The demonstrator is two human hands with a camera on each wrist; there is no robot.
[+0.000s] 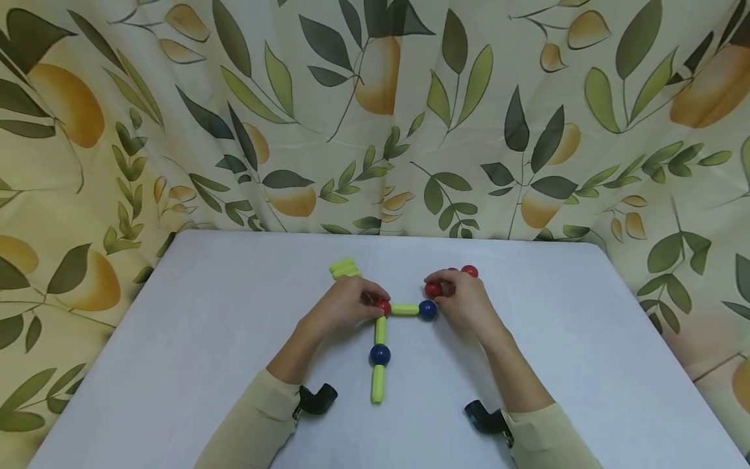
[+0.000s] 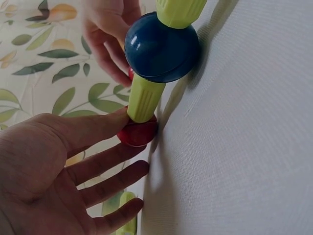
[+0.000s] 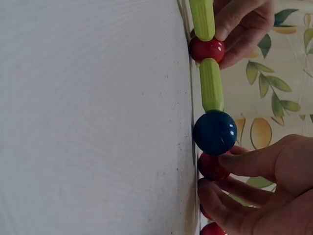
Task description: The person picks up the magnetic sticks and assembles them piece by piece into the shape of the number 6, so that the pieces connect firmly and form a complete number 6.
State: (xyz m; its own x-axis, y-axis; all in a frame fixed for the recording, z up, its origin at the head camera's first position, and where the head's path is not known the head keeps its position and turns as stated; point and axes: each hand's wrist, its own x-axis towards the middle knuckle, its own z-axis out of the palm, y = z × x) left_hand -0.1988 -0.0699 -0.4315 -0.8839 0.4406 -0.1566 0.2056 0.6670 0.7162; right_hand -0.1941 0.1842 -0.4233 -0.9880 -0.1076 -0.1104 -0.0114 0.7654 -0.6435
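My left hand [image 1: 349,303] pinches a red ball [image 1: 383,307] at the corner of a joined piece. From that ball one green stick [image 1: 404,309] runs right to a blue ball [image 1: 428,310]; another green stick [image 1: 381,330] runs toward me to a second blue ball [image 1: 379,355], with a further green stick [image 1: 377,384] beyond it. My right hand [image 1: 467,301] has its thumb and fingers around another red ball [image 1: 433,290], just behind the right blue ball. In the right wrist view that red ball [image 3: 213,166] sits close against the blue ball [image 3: 215,132]; whether they touch is unclear.
Several green sticks [image 1: 344,268] lie together behind my left hand. More red balls [image 1: 469,271] are behind my right hand, partly hidden by it. The white table [image 1: 234,339] ends at a patterned curtain [image 1: 328,163] at the back.
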